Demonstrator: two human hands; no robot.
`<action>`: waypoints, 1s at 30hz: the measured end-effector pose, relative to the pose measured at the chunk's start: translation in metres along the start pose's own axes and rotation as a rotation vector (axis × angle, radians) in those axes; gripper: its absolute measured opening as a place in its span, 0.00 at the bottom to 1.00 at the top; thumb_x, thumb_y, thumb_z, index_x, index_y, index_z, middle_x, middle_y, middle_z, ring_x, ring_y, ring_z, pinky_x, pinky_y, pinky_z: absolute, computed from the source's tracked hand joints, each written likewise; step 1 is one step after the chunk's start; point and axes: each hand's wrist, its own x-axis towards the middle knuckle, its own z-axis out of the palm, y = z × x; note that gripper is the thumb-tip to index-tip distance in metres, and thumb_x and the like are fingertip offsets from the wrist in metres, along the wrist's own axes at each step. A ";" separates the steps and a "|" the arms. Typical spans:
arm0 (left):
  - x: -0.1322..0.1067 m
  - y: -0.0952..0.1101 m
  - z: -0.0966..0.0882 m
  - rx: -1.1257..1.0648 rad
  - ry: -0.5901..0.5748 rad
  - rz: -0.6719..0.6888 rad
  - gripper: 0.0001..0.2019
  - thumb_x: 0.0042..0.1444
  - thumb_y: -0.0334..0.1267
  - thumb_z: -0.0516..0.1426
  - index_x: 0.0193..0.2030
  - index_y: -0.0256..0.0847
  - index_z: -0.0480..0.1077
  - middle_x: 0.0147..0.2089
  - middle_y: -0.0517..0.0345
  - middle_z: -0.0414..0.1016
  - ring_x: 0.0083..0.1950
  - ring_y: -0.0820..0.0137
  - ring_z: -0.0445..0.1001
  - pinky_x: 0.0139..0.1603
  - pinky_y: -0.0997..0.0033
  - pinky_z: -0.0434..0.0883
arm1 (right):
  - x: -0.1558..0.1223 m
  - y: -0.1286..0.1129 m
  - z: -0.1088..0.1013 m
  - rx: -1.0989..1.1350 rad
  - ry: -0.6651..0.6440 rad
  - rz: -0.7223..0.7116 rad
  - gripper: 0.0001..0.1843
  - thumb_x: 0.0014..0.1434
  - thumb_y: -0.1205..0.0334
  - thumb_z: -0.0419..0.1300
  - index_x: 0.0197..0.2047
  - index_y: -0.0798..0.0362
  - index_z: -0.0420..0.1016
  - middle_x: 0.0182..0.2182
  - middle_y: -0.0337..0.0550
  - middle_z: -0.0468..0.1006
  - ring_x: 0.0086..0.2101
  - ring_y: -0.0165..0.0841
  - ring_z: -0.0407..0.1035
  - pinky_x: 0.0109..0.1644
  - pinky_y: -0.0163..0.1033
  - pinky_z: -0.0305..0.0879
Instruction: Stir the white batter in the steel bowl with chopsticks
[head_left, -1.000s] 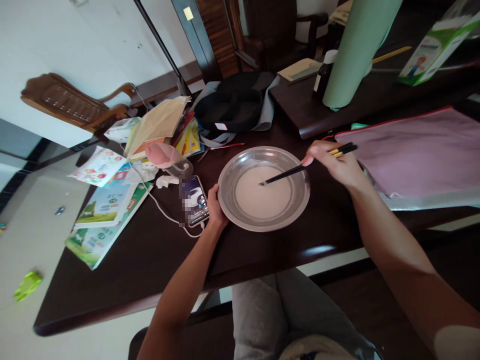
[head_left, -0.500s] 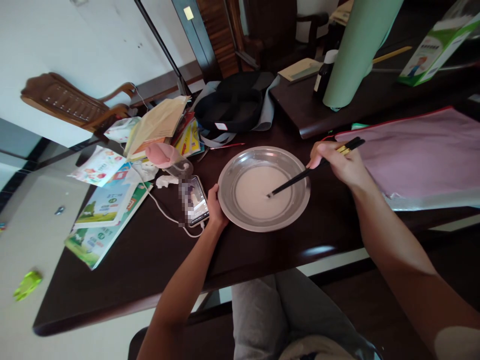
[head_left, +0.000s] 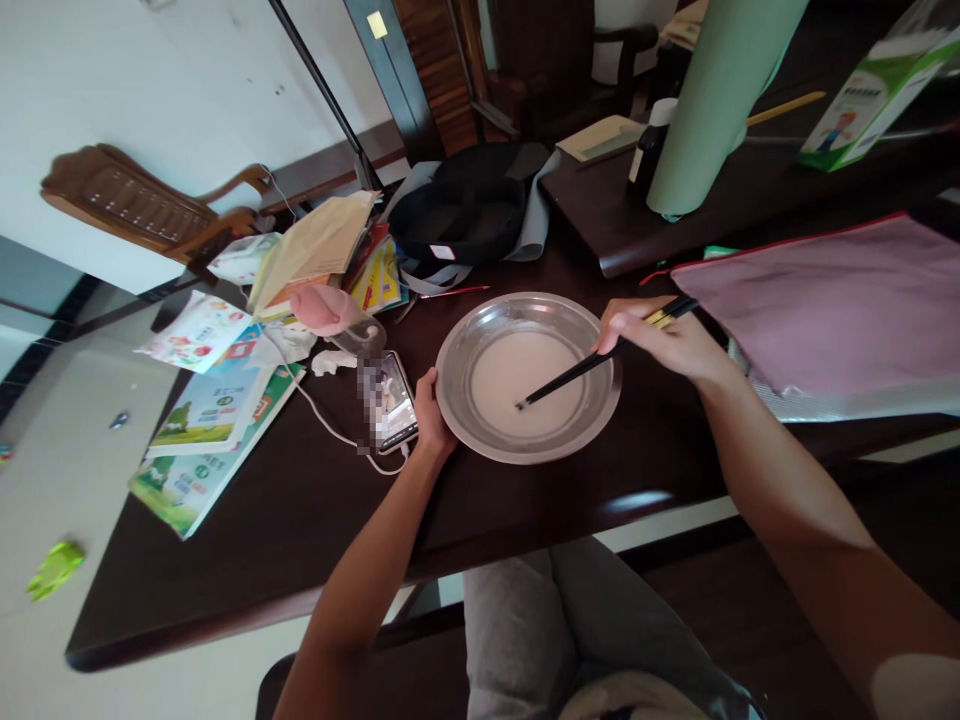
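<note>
A round metal bowl (head_left: 459,420) stands on the dark wooden table, holding a milky white liquid (head_left: 510,370). At the bowl's left rim, my left hand (head_left: 433,418) grips the edge, thumb on top and the other fingers hidden beneath. My right hand (head_left: 651,335) is closed around black chopsticks (head_left: 574,374) with gold bands, held over the bowl's right side. Their tips dip into the liquid near its middle. A phone (head_left: 391,402) with a lit screen lies just left of my left hand, a white cable plugged into it.
Left of the phone lie a pink-topped cup (head_left: 330,312), booklets (head_left: 199,420) and papers. Behind the bowl sits a black bag (head_left: 457,215). A pink zip pouch (head_left: 840,310) lies to the right, with a green roll (head_left: 720,110) and dark bottle (head_left: 649,150) behind.
My right hand has shifted left and slightly down with the chopsticks, whose tips moved left and nearer me through the liquid. The bowl and my left hand stay put.
</note>
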 end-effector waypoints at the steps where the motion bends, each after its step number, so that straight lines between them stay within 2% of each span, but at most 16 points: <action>1: 0.000 0.000 0.000 -0.002 -0.005 -0.002 0.12 0.50 0.46 0.62 0.23 0.42 0.73 0.23 0.62 0.76 0.31 0.65 0.79 0.37 0.69 0.74 | 0.001 -0.001 0.002 -0.012 -0.053 -0.010 0.24 0.66 0.40 0.60 0.29 0.46 0.84 0.29 0.42 0.82 0.32 0.35 0.75 0.38 0.43 0.66; 3: 0.001 -0.001 -0.001 -0.005 -0.011 -0.004 0.12 0.50 0.47 0.62 0.23 0.42 0.73 0.23 0.62 0.76 0.31 0.66 0.78 0.37 0.69 0.74 | 0.002 -0.003 0.004 -0.035 -0.074 -0.031 0.23 0.65 0.39 0.61 0.30 0.46 0.85 0.31 0.43 0.83 0.34 0.36 0.76 0.39 0.42 0.67; 8: 0.001 -0.001 -0.002 0.002 -0.004 0.001 0.12 0.49 0.47 0.63 0.24 0.43 0.72 0.23 0.62 0.76 0.32 0.64 0.80 0.37 0.68 0.75 | 0.000 0.001 -0.002 -0.024 0.170 -0.019 0.24 0.67 0.42 0.60 0.26 0.45 0.83 0.26 0.41 0.80 0.31 0.36 0.73 0.39 0.44 0.66; 10: 0.001 0.000 -0.001 0.001 0.003 -0.006 0.12 0.50 0.47 0.63 0.23 0.43 0.72 0.23 0.62 0.76 0.35 0.62 0.81 0.38 0.68 0.75 | 0.000 0.001 -0.003 0.001 0.136 -0.012 0.24 0.68 0.43 0.60 0.25 0.46 0.83 0.25 0.40 0.79 0.30 0.35 0.73 0.39 0.43 0.65; 14: 0.001 -0.001 -0.001 -0.008 -0.004 -0.004 0.12 0.50 0.47 0.62 0.23 0.43 0.73 0.23 0.62 0.76 0.34 0.64 0.80 0.39 0.68 0.76 | 0.002 -0.003 0.004 -0.028 -0.058 -0.022 0.23 0.65 0.39 0.61 0.29 0.46 0.85 0.30 0.42 0.83 0.33 0.35 0.76 0.38 0.42 0.67; 16: 0.002 -0.001 -0.002 -0.007 -0.012 0.005 0.12 0.50 0.47 0.63 0.23 0.42 0.73 0.23 0.62 0.76 0.31 0.66 0.78 0.39 0.68 0.75 | 0.003 -0.003 0.005 -0.050 -0.029 -0.028 0.22 0.64 0.38 0.62 0.30 0.45 0.85 0.31 0.42 0.83 0.34 0.36 0.76 0.40 0.42 0.68; 20: 0.002 -0.002 -0.002 0.001 -0.012 0.010 0.12 0.49 0.48 0.64 0.23 0.42 0.72 0.23 0.63 0.76 0.31 0.65 0.78 0.37 0.69 0.74 | 0.000 0.000 -0.002 -0.030 0.185 -0.003 0.24 0.66 0.40 0.60 0.25 0.45 0.82 0.26 0.40 0.80 0.31 0.35 0.73 0.40 0.43 0.67; 22: 0.002 -0.001 -0.002 0.002 -0.006 0.003 0.12 0.49 0.47 0.63 0.23 0.42 0.72 0.23 0.62 0.75 0.32 0.65 0.79 0.37 0.69 0.74 | -0.001 0.000 -0.003 -0.002 0.154 0.012 0.26 0.67 0.40 0.60 0.24 0.46 0.82 0.24 0.40 0.79 0.30 0.35 0.73 0.39 0.43 0.66; 26: 0.001 0.000 -0.001 -0.006 0.002 -0.001 0.12 0.50 0.46 0.62 0.22 0.42 0.71 0.22 0.62 0.74 0.30 0.66 0.77 0.38 0.69 0.74 | 0.001 -0.004 0.004 -0.021 -0.071 -0.003 0.23 0.65 0.39 0.61 0.29 0.46 0.84 0.29 0.42 0.82 0.33 0.35 0.76 0.38 0.42 0.67; 28: -0.001 0.001 0.001 -0.013 0.003 -0.014 0.13 0.52 0.46 0.61 0.22 0.43 0.71 0.22 0.62 0.74 0.30 0.66 0.77 0.37 0.68 0.74 | 0.002 -0.003 0.006 -0.049 -0.047 -0.026 0.22 0.64 0.38 0.62 0.30 0.45 0.85 0.32 0.42 0.83 0.35 0.36 0.76 0.40 0.43 0.68; 30: -0.002 0.001 0.002 -0.015 0.010 -0.016 0.13 0.52 0.45 0.60 0.21 0.43 0.70 0.20 0.63 0.74 0.29 0.67 0.76 0.36 0.69 0.75 | 0.002 -0.001 0.003 -0.063 0.078 -0.028 0.22 0.64 0.39 0.62 0.29 0.45 0.84 0.30 0.42 0.82 0.34 0.36 0.76 0.41 0.43 0.67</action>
